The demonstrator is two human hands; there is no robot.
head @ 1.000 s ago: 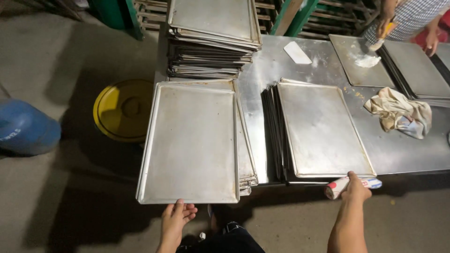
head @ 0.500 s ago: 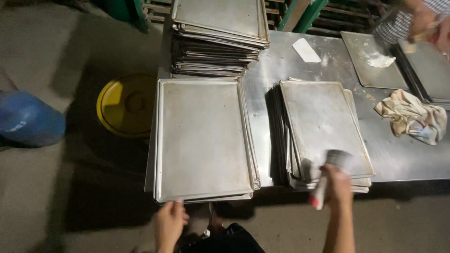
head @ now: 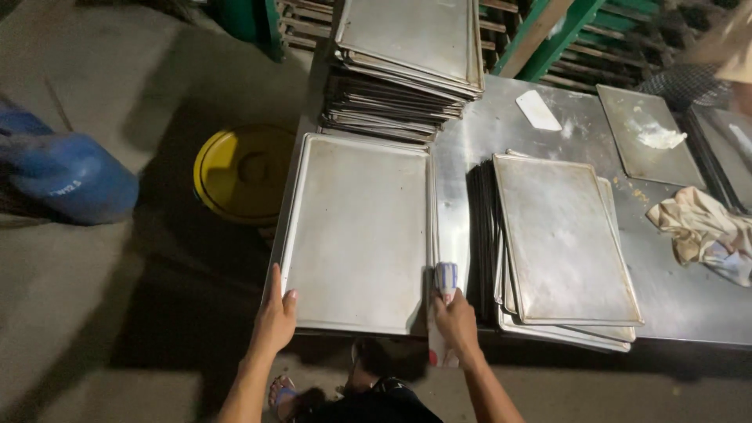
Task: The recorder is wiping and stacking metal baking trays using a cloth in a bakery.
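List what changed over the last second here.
The right hand carried its scraper left from the right tray stack to the left stack's top tray. The left hand rose and gripped that tray's near-left corner. Stacks, cloth, yellow tub unchanged.

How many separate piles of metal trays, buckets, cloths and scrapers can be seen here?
Tray piles: 3, one far, one held by both hands, one to the right
Yellow buckets: 1
Crumpled cloths: 1
White scrapers: 1
Total: 6
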